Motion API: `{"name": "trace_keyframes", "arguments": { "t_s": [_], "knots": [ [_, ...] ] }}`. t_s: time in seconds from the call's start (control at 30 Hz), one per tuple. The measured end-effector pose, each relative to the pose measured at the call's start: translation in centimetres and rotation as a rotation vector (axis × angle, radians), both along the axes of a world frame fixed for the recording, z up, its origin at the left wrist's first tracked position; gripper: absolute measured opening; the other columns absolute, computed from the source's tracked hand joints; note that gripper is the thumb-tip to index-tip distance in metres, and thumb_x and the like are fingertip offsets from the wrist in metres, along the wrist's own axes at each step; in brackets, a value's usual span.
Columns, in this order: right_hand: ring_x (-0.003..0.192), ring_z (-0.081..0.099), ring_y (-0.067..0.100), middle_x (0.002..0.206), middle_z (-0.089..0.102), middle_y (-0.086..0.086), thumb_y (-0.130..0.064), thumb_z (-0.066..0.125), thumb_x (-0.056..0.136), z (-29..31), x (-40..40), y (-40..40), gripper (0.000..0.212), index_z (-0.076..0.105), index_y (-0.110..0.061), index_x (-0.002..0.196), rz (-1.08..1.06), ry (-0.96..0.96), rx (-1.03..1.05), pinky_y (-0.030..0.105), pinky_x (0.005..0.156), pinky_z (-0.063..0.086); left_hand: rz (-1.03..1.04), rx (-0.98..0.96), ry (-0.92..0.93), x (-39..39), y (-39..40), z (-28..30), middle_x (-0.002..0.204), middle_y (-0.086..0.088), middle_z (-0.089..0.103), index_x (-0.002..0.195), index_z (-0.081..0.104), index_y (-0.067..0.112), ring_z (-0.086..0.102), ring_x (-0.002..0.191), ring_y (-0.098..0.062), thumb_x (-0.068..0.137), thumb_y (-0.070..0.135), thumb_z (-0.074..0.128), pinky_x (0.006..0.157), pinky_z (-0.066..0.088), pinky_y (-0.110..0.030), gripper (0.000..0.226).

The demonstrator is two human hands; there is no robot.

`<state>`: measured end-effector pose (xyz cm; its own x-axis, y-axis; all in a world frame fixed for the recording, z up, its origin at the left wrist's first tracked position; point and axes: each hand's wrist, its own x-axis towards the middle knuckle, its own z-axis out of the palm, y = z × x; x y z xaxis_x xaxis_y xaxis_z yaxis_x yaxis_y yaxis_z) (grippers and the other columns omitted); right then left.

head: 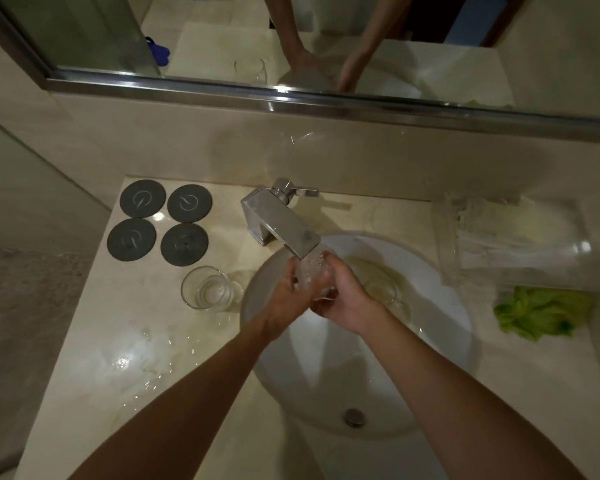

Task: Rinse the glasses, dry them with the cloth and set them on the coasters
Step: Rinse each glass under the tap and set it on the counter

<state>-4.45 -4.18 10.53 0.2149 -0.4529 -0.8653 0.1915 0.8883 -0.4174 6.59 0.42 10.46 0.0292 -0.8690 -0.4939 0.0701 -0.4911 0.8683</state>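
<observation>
Glass [312,275] sits under the tap [284,223], over the sink [430,341], water running onto it. Left hand [288,292] and right hand [340,299] both grip it from opposite sides. Another glass [207,289] stands left of them, near four coasters [160,221]; green cloth [541,311] lies right.

Single head-worn view, steeply down and close over sink [440,341] and countertop [94,341].
</observation>
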Motion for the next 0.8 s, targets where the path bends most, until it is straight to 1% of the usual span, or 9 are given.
{"name": "trace_keyframes", "arguments": {
  "t_s": [0.1, 0.2, 0.33, 0.4, 0.47, 0.53, 0.6, 0.7, 0.8],
  "knots": [
    [0.098, 0.066, 0.028, 0.108, 0.070, 0.015, -0.038, 0.058, 0.096, 0.5, -0.4, 0.1, 0.031, 0.063, -0.013, 0.113, 0.072, -0.067, 0.067, 0.042, 0.087, 0.055, -0.089, -0.041, -0.051, 1.0, -0.2, -0.6, 0.116, -0.011, 0.068, 0.134, 0.043, 0.010, 0.071, 0.100, -0.013, 0.071, 0.002, 0.085, 0.076, 0.058, -0.024, 0.076],
    [0.106, 0.060, 0.036, 0.115, 0.060, 0.021, -0.024, 0.055, 0.097, 1.1, -0.6, -0.4, 0.017, 0.056, -0.014, 0.111, 0.228, -0.028, 0.058, 0.053, 0.094, 0.054, -0.107, -0.132, -0.165, 1.5, -0.7, 0.2, 0.101, -0.002, 0.067, 0.128, 0.046, 0.000, 0.069, 0.080, 0.005, 0.068, -0.018, 0.079, 0.062, 0.051, -0.011, 0.071],
    [0.086, 0.070, 0.026, 0.106, 0.070, 0.015, -0.002, 0.052, 0.093, 0.1, -0.6, -1.5, 0.035, 0.058, -0.013, 0.126, 0.539, 0.337, -0.182, 0.039, 0.078, 0.062, -0.173, -0.262, -0.374, 2.0, -0.9, 0.3, 0.105, 0.019, 0.055, 0.132, 0.049, 0.008, 0.052, 0.089, 0.028, 0.060, 0.002, 0.092, 0.070, 0.041, 0.001, 0.084],
    [0.067, 0.072, 0.018, 0.090, 0.074, 0.013, 0.002, 0.057, 0.088, 0.3, -0.4, -2.5, 0.029, 0.065, -0.007, 0.115, 0.686, 0.513, -0.251, 0.032, 0.066, 0.063, -0.216, -0.247, -0.433, 2.2, -1.0, -0.1, 0.099, 0.019, 0.055, 0.126, 0.052, 0.009, 0.055, 0.088, 0.021, 0.060, 0.006, 0.093, 0.068, 0.040, 0.000, 0.077],
    [0.050, 0.065, 0.012, 0.070, 0.069, 0.009, -0.003, 0.060, 0.090, 0.9, -0.4, -3.9, 0.006, 0.066, -0.004, 0.093, 0.898, 0.746, -0.409, 0.023, 0.045, 0.052, -0.294, -0.224, -0.529, 2.4, -1.1, -0.5, 0.090, 0.014, 0.060, 0.116, 0.058, 0.010, 0.061, 0.081, 0.000, 0.063, 0.012, 0.091, 0.063, 0.042, -0.004, 0.062],
    [0.055, 0.061, 0.013, 0.072, 0.067, 0.006, -0.019, 0.065, 0.092, 0.9, -0.2, -5.2, 0.012, 0.066, -0.010, 0.085, 1.033, 0.978, -0.603, 0.022, 0.048, 0.044, -0.329, -0.198, -0.562, 2.6, -1.3, -0.8, 0.083, 0.011, 0.060, 0.106, 0.060, 0.013, 0.058, 0.073, -0.010, 0.065, 0.015, 0.088, 0.057, 0.042, -0.007, 0.049],
    [0.065, 0.066, 0.017, 0.080, 0.072, 0.005, -0.027, 0.071, 0.089, 0.7, 0.0, -5.4, 0.015, 0.072, -0.013, 0.093, 1.101, 1.078, -0.701, 0.026, 0.059, 0.051, -0.306, -0.173, -0.564, 2.7, -1.6, -0.9, 0.082, 0.009, 0.060, 0.095, 0.058, 0.024, 0.055, 0.069, -0.006, 0.064, 0.013, 0.087, 0.055, 0.041, -0.010, 0.044],
    [0.046, 0.057, 0.010, 0.066, 0.070, 0.002, -0.022, 0.062, 0.090, 0.3, 0.2, -3.9, 0.012, 0.068, -0.012, 0.086, 0.936, 0.781, -0.475, 0.022, 0.046, 0.042, -0.250, -0.228, -0.554, 2.9, -1.9, -1.1, 0.092, 0.011, 0.063, 0.092, 0.050, 0.051, 0.064, 0.083, -0.012, 0.056, 0.021, 0.087, 0.067, 0.052, -0.023, 0.059],
    [0.042, 0.034, 0.007, 0.061, 0.049, -0.001, -0.007, 0.047, 0.089, 0.7, 0.3, -2.0, 0.013, 0.053, -0.015, 0.081, 0.588, 0.436, -0.062, 0.018, 0.039, 0.018, -0.223, -0.280, -0.584, 3.0, -1.5, -1.6, 0.102, 0.012, 0.062, 0.116, 0.050, 0.046, 0.063, 0.090, -0.013, 0.057, 0.022, 0.087, 0.071, 0.049, -0.016, 0.074]
  ]
}}
